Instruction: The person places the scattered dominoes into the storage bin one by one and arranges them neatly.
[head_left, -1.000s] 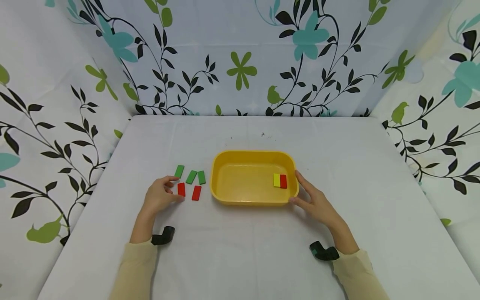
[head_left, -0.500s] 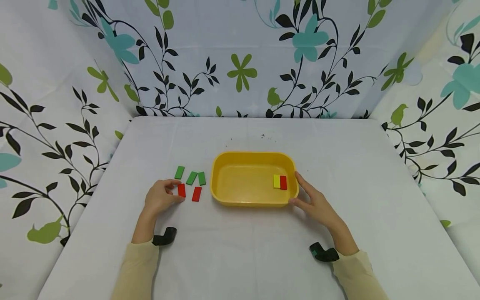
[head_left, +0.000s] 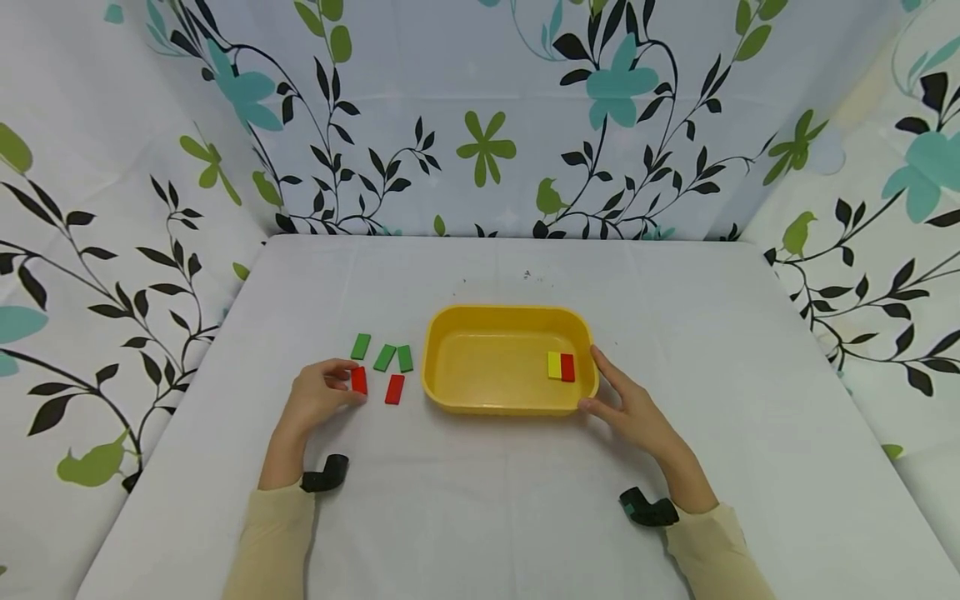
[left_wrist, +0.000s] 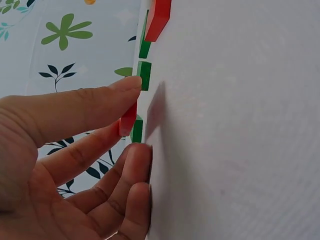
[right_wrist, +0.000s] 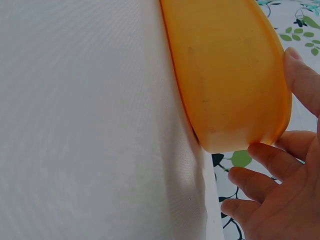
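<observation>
My left hand (head_left: 318, 396) pinches a small red rectangular block (left_wrist: 128, 120) between thumb and index finger. In the left wrist view this block looks raised just off the table, and its other fingers brush the tabletop. A second red block (head_left: 394, 389) lies to its right, and several green blocks (head_left: 385, 357) lie beyond. My right hand (head_left: 633, 417) rests against the right end of a yellow tray (head_left: 510, 408), thumb by the near corner and fingers along the end wall, fairly straight. Inside the tray, a yellow block (head_left: 554, 365) and a red block (head_left: 567, 367) sit side by side.
A white cloth covers the table (head_left: 480, 508). Patterned curtains (head_left: 420, 83) with leaves and flowers stand behind and at both sides. Black wrist devices (head_left: 326, 473) sit on both forearms at the cuffs.
My left thumb and index finger have closed on the near red block, which has shifted slightly left, away from the other red block. My right hand and the tray have stayed put.
</observation>
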